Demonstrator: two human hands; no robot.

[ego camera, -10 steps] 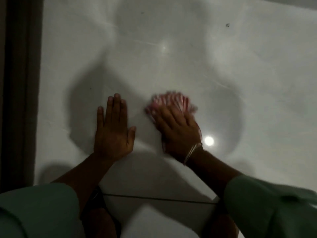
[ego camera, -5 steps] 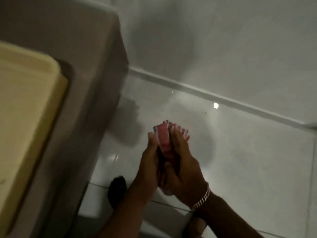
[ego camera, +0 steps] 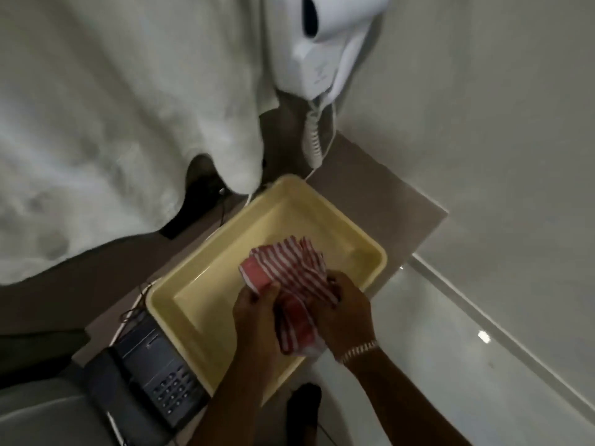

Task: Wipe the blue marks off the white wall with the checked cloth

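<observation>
Both hands, left hand (ego camera: 254, 312) and right hand (ego camera: 349, 312), grip the bunched checked cloth (ego camera: 291, 278) over the yellow tray (ego camera: 206, 304) beneath them, apparently wringing or refolding; next, carry it back to the white wall (ego camera: 483, 140).

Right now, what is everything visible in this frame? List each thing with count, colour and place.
checked cloth: one, red and white, bunched between both hands above the tray
tray: one, pale yellow, on the brown counter, centre
counter: one, brown, under the tray
telephone: one, dark, lower left beside the tray
hair dryer: one, white, wall-mounted at top, coiled cord hanging below
towel: one, white, hanging upper left
wall: white, right side
floor: glossy white tile, lower right
bracelet: one, metallic, right wrist
left hand: gripping the cloth
right hand: gripping the cloth
</observation>
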